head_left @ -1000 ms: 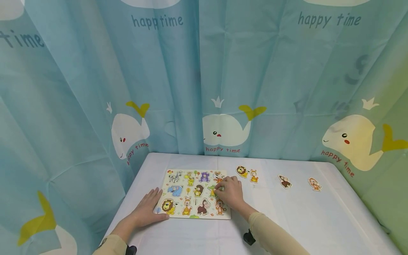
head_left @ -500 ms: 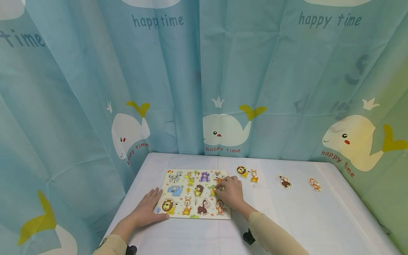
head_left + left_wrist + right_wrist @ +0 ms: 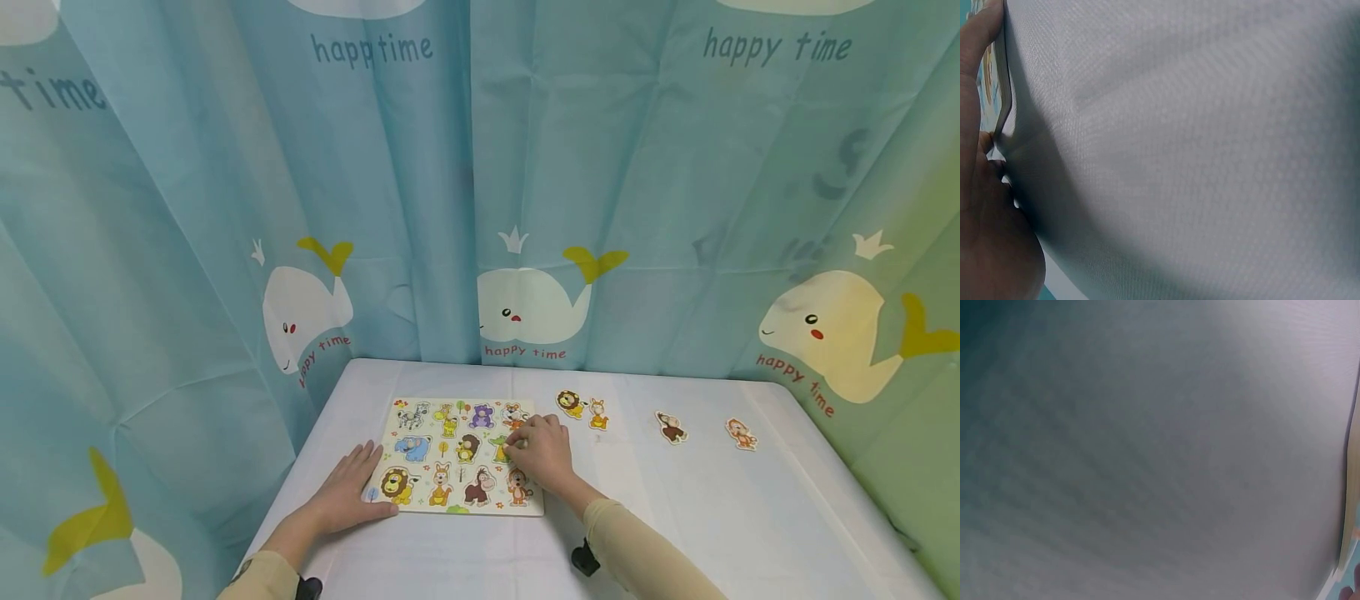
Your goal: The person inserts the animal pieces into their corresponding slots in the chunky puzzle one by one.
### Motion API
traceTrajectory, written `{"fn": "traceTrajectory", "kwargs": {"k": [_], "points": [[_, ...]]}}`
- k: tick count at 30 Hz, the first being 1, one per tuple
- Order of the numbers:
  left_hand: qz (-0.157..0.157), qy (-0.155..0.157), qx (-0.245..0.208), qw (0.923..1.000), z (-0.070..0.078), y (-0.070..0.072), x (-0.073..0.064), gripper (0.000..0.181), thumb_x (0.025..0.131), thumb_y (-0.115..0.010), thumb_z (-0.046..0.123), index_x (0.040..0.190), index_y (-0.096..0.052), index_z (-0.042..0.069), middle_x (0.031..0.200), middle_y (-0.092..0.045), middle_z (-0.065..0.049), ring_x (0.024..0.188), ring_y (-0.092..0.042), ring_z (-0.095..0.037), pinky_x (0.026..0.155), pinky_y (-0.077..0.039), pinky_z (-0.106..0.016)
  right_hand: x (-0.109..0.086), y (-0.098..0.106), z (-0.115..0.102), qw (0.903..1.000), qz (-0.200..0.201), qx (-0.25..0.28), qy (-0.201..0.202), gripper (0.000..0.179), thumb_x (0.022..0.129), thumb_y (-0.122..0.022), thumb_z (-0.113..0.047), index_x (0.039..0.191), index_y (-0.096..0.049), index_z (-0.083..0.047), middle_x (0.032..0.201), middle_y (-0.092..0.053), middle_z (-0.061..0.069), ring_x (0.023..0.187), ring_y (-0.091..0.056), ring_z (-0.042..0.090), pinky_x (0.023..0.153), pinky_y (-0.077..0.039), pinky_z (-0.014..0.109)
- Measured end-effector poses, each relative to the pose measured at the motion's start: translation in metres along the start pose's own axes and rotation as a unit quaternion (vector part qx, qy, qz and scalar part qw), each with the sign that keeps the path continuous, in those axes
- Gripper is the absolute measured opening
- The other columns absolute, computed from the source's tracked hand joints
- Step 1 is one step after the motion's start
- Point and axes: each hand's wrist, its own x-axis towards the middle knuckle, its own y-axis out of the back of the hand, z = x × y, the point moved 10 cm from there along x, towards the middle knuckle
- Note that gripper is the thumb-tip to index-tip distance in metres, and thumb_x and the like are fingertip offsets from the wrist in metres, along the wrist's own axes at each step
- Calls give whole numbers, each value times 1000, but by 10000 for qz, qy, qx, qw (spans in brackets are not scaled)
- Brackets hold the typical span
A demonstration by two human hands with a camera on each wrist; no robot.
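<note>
A flat puzzle board (image 3: 420, 509) printed with animals lies on the white table. My left hand (image 3: 341, 496) rests at the board's left edge, fingers extended and thumb along the near left corner. Its thumb (image 3: 969, 100) touches the board's edge (image 3: 1002, 81) in the left wrist view. At the board's right side my right hand (image 3: 545, 454) has curled fingers and thumb pinching the green crocodile piece (image 3: 498, 448), which they partly cover. The right wrist view shows mostly tablecloth, with the board's side (image 3: 1352, 481) and a bit of fingers at its right border.
Loose animal pieces lie right of the board: a lion (image 3: 569, 404) beside a kangaroo (image 3: 597, 414), a brown ape (image 3: 671, 427), and an orange monkey (image 3: 741, 433) farther right. A blue curtain (image 3: 420, 208) with whales hangs behind the table (image 3: 675, 517).
</note>
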Motion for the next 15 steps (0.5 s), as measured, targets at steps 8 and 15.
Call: {"fn": "traceTrajectory", "kwargs": {"k": [8, 15], "points": [[-18, 50, 20, 10000, -1, -1, 0, 118, 77, -77, 67, 160, -27, 0, 167, -20, -22, 154, -11, -43, 124, -12, -59, 0, -2, 3, 9999, -31, 95, -75, 9, 82, -85, -33, 81, -80, -26, 93, -60, -6, 98, -47, 22, 83, -39, 43], [-32, 69, 30, 10000, 0, 0, -1, 119, 76, -76, 69, 160, -27, 0, 167, -20, -23, 154, -11, -44, 124, -12, -60, 0, -6, 8, 9995, -147, 175, -197, 9, 83, -84, -35, 81, -80, -27, 93, -60, -7, 98, -46, 21, 83, -39, 43]]}}
